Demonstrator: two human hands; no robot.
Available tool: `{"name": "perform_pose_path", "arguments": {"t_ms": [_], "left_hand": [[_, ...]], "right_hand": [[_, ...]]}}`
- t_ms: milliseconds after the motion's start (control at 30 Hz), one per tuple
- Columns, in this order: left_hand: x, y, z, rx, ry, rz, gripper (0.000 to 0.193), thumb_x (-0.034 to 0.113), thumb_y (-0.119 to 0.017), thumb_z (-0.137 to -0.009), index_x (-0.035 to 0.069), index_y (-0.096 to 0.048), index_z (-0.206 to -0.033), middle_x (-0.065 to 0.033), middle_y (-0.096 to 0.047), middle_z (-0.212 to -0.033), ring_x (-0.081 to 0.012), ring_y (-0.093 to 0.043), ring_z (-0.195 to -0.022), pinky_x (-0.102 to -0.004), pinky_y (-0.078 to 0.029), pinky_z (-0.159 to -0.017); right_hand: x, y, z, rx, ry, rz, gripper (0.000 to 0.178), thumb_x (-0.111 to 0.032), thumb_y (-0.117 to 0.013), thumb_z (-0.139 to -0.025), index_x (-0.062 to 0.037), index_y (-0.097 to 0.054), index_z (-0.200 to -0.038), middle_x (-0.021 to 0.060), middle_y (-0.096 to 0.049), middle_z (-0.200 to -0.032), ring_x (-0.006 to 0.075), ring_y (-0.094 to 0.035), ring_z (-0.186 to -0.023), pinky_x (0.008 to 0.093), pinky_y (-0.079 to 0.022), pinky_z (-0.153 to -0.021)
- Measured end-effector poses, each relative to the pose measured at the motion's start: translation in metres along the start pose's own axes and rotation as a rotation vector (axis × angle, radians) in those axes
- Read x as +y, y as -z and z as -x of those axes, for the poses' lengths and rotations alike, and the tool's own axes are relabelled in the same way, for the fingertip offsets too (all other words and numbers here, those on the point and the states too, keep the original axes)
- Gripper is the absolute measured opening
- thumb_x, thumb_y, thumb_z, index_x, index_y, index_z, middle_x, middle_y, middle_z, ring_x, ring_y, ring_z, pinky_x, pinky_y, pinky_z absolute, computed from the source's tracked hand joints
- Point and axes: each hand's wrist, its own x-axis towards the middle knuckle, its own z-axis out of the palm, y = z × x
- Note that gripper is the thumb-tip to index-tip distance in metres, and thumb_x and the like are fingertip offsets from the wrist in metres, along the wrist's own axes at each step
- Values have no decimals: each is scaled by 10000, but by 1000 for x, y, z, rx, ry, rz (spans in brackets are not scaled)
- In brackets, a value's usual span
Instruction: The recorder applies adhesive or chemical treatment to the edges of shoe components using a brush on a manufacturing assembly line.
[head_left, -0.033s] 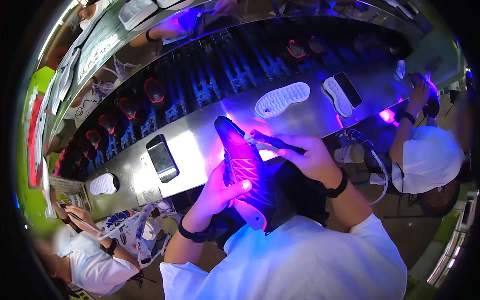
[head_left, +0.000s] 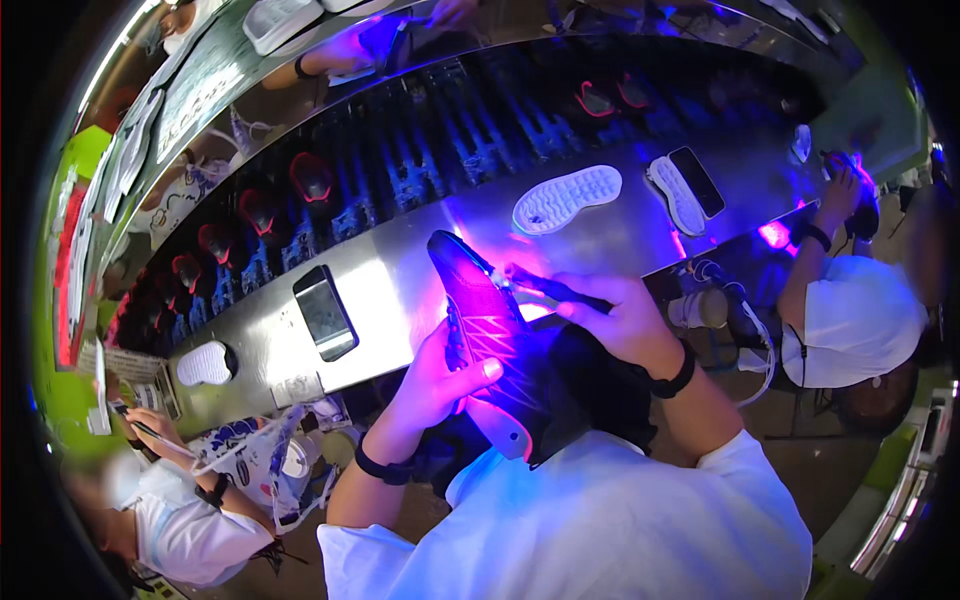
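My left hand [head_left: 440,380] is wrapped around the side of a dark shoe upper [head_left: 488,330], its thumb pressed across the lacing area. The shoe stands tilted, toe pointing away from me, and glows red and violet under coloured light. Pinched in my right hand [head_left: 628,318] is a slim dark-handled brush [head_left: 568,292]. Its tip touches the shoe's right edge near the toe, where a pale spot shows. Beyond the shoe, a white shoe sole [head_left: 567,199] lies on the metal bench [head_left: 400,262].
A phone [head_left: 325,313] and a small white sole [head_left: 205,363] lie to the left; another sole [head_left: 676,195] and dark phone [head_left: 698,180] lie right. Behind runs a dark slatted conveyor [head_left: 420,150] carrying several shoes. Co-workers sit at left [head_left: 200,520] and right [head_left: 860,320].
The brush tip has shifted slightly right along the shoe's edge. The left co-worker's arms have moved a little. My left hand keeps its hold on the shoe.
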Motion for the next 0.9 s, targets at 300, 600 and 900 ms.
{"name": "perform_pose_path", "arguments": {"t_ms": [300, 600, 900], "left_hand": [[4, 10, 17, 273, -48, -148, 810, 320, -840, -860, -41, -414, -1446, -87, -682, -1047, -69, -594, -625, -199, -426, -473], [-4, 5, 3, 245, -97, 39, 711, 201, -787, -900, -68, -411, -1441, -159, -625, -1265, -245, -647, -1150, -378, -537, -989], [-1, -9, -25, 270, -19, 146, 508, 276, -708, -971, -26, -511, -1329, -125, -705, -1043, -160, -718, -730, -267, -561, -513]], "right_hand": [[-16, 33, 63, -384, -253, -79, 395, -123, -759, -903, 2, -692, -1272, 132, -734, -1198, 205, -672, -1115, 353, -493, -999], [-17, 62, 49, -354, 22, 42, 365, -85, -791, -867, -9, -725, -1218, 122, -770, -982, 175, -703, -897, 333, -531, -815], [-7, 72, 69, -169, -47, 193, 368, -117, -810, -848, -36, -734, -1199, 138, -769, -1021, 220, -738, -855, 313, -549, -793]]}}
